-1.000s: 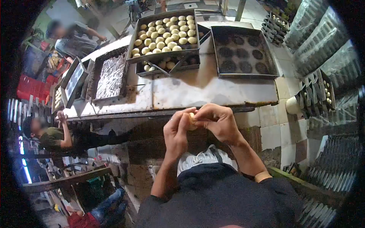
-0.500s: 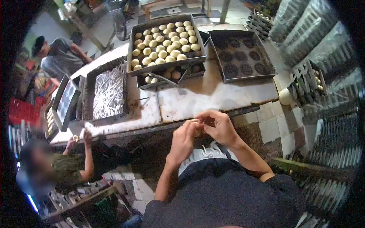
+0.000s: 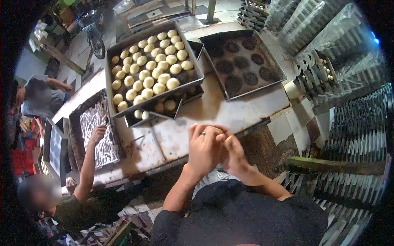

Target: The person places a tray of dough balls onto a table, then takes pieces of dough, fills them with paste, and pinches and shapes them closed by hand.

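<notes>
Well, from my end of the feed I have both hands pressed together at the near edge of the bench (image 3: pixel 232 112). The left hand (image 3: pixel 205 143), a ring on one finger, curls against the right hand (image 3: pixel 237 158), and their fingers meet at the top. I cannot tell whether the grip is grasping anything: the folded fingers hide whatever may lie between the palms.

The pale balls (image 3: pixel 149 82) I can make out sit in rows in a metal tray (image 3: pixel 189 81), ahead and to the left of the grip, well apart from it. The left hand is the nearer one to them. Being round, the balls show me no long axis; the tray's longer side runs aslant, its right end farther from my viewpoint than its left. The tray rests above a lower tray (image 3: pixel 192 96).

Ahead and slightly right of the grip I see a dark tray (image 3: pixel 244 62) with round blackened patches. Off to the left, a co-worker's hand (image 3: pixel 97 133) is over a pan of pale strips (image 3: pixel 92 119).
</notes>
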A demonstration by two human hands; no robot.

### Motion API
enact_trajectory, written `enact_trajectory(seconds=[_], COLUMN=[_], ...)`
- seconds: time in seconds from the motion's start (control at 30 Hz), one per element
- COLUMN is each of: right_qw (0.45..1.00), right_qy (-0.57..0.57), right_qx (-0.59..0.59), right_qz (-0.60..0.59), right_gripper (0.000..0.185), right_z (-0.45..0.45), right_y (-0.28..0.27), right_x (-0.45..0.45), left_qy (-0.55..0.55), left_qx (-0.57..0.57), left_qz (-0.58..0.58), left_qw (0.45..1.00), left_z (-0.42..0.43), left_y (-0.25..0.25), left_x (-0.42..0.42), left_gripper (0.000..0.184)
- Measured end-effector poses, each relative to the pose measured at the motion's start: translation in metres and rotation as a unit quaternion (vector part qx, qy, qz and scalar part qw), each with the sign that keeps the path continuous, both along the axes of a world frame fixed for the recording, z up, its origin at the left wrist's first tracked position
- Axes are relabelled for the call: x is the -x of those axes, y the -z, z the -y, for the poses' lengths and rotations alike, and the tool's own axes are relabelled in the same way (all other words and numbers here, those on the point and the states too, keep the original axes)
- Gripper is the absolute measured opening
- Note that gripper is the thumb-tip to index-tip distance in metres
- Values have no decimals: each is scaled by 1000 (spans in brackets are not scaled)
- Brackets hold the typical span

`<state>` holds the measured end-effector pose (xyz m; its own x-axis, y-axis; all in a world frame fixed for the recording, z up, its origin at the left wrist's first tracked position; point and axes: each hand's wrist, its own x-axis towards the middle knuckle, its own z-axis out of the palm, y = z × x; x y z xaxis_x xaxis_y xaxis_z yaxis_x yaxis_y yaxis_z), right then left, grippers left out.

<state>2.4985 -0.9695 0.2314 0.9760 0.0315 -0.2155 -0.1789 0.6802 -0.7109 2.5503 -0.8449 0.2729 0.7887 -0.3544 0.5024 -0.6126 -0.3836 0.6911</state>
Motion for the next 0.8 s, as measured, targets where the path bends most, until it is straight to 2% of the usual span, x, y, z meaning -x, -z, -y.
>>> enact_trajectory(seconds=[0.07,0.13,0.17,0.2,0.23,0.27,0.3,0.33,0.37,0.4,0.43,0.47,0.53,0.6,0.67,0.7,0.8], right_qw=[999,998,996,991,981,937,803,717,677,617,564,526,517,621,690,714,746], right_qy=[-36,-50,-85,-122,-118,-87,30,156,190,172,81,-75,17,65,56,31,-29], right_qx=[-20,-45,1,47,152,331,540,608,645,707,776,830,817,731,669,647,618], right_qz=[-19,-22,-15,-10,33,66,249,303,300,301,271,171,256,274,269,268,248], right_gripper=[52,47,44,42,41,44,51,54,56,56,52,44,35,32,31,30,31], right_z=[13,40,56,72,89,108,126,133,144,160,173,175,168,146,128,122,105], right_y=[16,12,10,11,24,26,40,48,72,105,151,155,136,101,95,92,79], right_x=[-23,-56,-76,-95,-121,-149,-185,-224,-257,-288,-313,-310,-302,-264,-219,-195,-131], left_qy=[-19,-1,28,22,-10,-41,-88,-133,-160,-184,-206,-224,-198,-201,-238,-241,-211], left_qx=[-25,-7,58,253,127,-4,-110,-128,-154,-179,-221,-261,-343,-424,-440,-417,-358], left_qz=[-6,-84,-237,-420,-326,-225,-143,-114,-117,-120,-103,-86,-93,-117,-113,-80,-113], left_qw=[999,996,969,871,937,973,980,976,968,959,948,935,913,875,859,873,902], left_z=[18,36,38,48,46,40,38,34,27,20,16,14,-3,-6,-4,-9,-17], left_y=[10,16,11,-5,-3,0,2,15,26,36,42,46,61,69,79,87,68], left_x=[-23,-52,-61,-69,-89,-109,-129,-148,-166,-182,-198,-212,-238,-252,-266,-268,-249], left_gripper=[12,34,51,50,52,54,58,57,56,54,53,52,54,46,34,21,20])
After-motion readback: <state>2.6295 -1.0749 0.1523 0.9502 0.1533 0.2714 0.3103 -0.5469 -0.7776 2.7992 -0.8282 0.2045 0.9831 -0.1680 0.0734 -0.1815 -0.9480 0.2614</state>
